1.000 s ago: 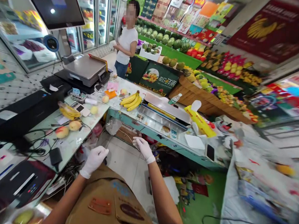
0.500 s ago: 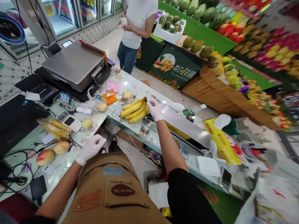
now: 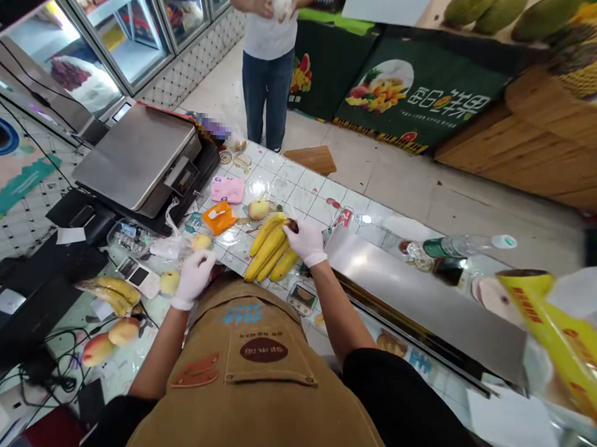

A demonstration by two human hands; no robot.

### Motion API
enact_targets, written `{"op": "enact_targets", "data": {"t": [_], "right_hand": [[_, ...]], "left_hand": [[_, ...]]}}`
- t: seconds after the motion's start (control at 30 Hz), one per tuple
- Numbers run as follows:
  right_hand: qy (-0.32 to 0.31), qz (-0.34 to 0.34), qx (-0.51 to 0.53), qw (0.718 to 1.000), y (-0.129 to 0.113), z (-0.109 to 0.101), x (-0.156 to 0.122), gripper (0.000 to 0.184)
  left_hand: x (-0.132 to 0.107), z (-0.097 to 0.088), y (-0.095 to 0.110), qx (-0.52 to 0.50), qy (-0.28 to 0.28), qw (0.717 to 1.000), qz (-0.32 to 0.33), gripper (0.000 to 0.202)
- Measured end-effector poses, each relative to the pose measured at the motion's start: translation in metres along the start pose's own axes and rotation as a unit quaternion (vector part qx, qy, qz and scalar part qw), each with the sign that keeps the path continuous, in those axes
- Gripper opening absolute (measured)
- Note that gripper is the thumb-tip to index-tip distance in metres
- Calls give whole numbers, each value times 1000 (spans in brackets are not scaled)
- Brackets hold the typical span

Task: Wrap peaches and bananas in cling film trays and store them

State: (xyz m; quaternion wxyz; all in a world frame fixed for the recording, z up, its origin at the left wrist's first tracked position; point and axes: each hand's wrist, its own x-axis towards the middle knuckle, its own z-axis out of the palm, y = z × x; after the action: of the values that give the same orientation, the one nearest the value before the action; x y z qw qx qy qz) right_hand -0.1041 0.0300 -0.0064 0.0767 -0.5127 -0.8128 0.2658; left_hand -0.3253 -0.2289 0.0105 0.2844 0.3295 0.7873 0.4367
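Observation:
Both my hands wear white gloves. My right hand is closed on the stem end of a bunch of yellow bananas lying on the tiled counter. My left hand hangs at the counter's edge with its fingers curled, just below a small round yellow fruit; I cannot see anything in it. A peach lies just behind the bananas.
A steel weighing scale stands at the left, with a pink pack and an orange pack beside it. More bananas and peaches lie on the left counter. A metal film-wrap machine sits right. A person in jeans stands beyond the counter.
My right hand reached forward from low over the floor to the bananas and closed on their stem end. My left hand rose to the counter's edge. The view moved closer and tilted down.

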Motion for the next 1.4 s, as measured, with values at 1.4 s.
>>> {"op": "enact_targets", "data": {"t": [1.4], "right_hand": [[79,-282,79,953,-159,-168,18,34]], "left_hand": [[189,20,180,-120,-287,850,424,81]]}}
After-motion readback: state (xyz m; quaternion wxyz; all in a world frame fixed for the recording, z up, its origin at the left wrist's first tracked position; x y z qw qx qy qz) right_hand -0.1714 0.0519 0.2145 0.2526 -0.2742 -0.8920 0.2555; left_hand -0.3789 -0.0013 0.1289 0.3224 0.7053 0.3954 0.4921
